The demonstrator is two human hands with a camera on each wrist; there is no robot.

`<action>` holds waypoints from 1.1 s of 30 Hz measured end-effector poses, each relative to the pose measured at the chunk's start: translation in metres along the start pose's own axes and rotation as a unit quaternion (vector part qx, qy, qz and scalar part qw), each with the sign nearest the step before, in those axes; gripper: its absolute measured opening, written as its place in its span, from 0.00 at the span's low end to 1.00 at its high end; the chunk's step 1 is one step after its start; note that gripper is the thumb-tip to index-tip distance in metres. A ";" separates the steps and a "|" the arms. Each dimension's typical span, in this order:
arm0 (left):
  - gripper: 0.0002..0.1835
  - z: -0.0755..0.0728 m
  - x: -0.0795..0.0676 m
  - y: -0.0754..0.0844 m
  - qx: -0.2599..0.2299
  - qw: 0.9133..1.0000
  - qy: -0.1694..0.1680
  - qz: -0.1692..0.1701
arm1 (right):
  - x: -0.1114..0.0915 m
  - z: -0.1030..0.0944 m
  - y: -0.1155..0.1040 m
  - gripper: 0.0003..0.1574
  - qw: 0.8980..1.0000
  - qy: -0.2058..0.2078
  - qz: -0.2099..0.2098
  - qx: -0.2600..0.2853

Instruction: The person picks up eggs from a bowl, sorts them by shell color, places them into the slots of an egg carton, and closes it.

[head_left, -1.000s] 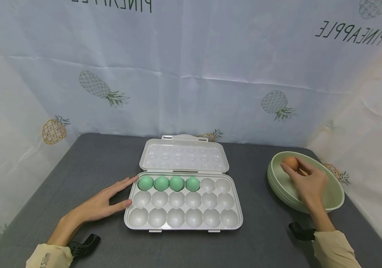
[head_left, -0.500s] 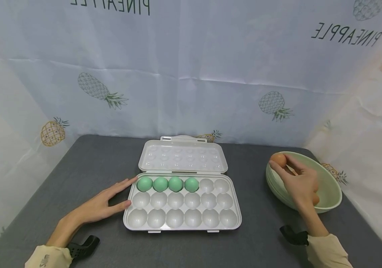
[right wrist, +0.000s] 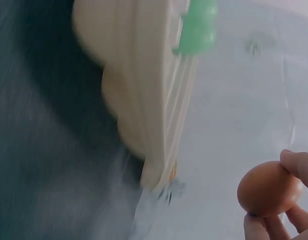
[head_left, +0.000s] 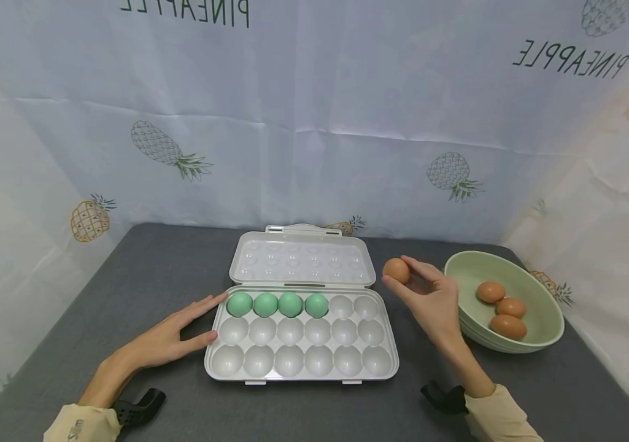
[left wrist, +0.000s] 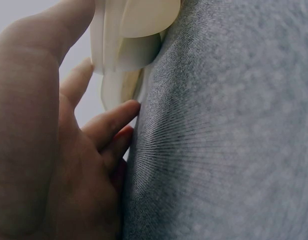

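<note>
A white egg tray [head_left: 304,347] with its lid [head_left: 303,258] folded back lies on the dark table. Several green eggs [head_left: 290,304] fill the left part of its back row; the other cups hold nothing. My left hand [head_left: 162,337] touches the tray's left edge, fingers straight. In the left wrist view the thumb and fingertips meet the tray's side. Just right of the tray's back corner, my right hand [head_left: 430,298] pinches a brown egg [head_left: 396,271] between thumb and fingers, above the table. The right wrist view shows the brown egg [right wrist: 270,189] at the fingertips, apart from the tray.
A pale green bowl [head_left: 546,307], apparently stacked on another, stands at the right with 3 brown eggs [head_left: 508,326] in it. A pineapple-print cloth [head_left: 314,172] hangs behind the table. Black bands [head_left: 140,406] sit on both wrists.
My right hand has carried the brown egg left, out of the bowl and over toward the tray. The eggs in the bowl are now uncovered. My left hand stays at the tray's edge.
</note>
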State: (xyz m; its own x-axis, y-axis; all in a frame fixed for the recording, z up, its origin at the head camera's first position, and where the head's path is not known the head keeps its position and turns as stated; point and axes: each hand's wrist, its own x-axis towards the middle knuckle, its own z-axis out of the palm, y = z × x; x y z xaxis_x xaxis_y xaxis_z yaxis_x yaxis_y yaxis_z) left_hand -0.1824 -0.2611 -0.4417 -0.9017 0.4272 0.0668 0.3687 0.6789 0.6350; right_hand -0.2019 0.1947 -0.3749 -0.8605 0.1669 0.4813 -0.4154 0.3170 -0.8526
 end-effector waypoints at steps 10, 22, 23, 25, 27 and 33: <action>0.38 -0.001 -0.002 0.000 0.004 1.000 -0.001 0.004 | -0.023 0.056 -0.009 0.32 0.996 -0.086 0.001 0.018; 0.38 -0.001 0.000 0.000 0.003 1.000 0.001 0.009 | -0.044 0.107 -0.028 0.32 0.985 -0.150 0.024 0.082; 0.38 -0.002 0.000 0.000 0.003 1.000 0.001 0.009 | -0.046 0.111 -0.029 0.32 0.984 -0.156 0.025 0.086; 0.38 -0.002 0.000 0.000 0.003 1.000 0.001 0.009 | -0.049 0.117 -0.031 0.31 0.981 -0.167 0.025 0.096; 0.38 -0.002 0.000 0.001 0.002 1.000 0.001 0.009 | -0.052 0.122 -0.033 0.31 0.979 -0.175 0.025 0.099; 0.38 -0.002 0.000 0.002 0.002 1.000 -0.006 -0.004 | -0.061 0.136 -0.038 0.29 0.975 -0.196 0.021 0.106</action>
State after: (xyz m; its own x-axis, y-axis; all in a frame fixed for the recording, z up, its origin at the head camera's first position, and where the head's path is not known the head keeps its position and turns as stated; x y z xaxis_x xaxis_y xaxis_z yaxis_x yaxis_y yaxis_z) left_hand -0.1820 -0.2609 -0.4384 -0.9018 0.4289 0.0532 0.3627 0.6840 0.6329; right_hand -0.1738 0.0456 -0.3991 -0.9073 -0.2077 0.3657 -0.3932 0.1104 -0.9128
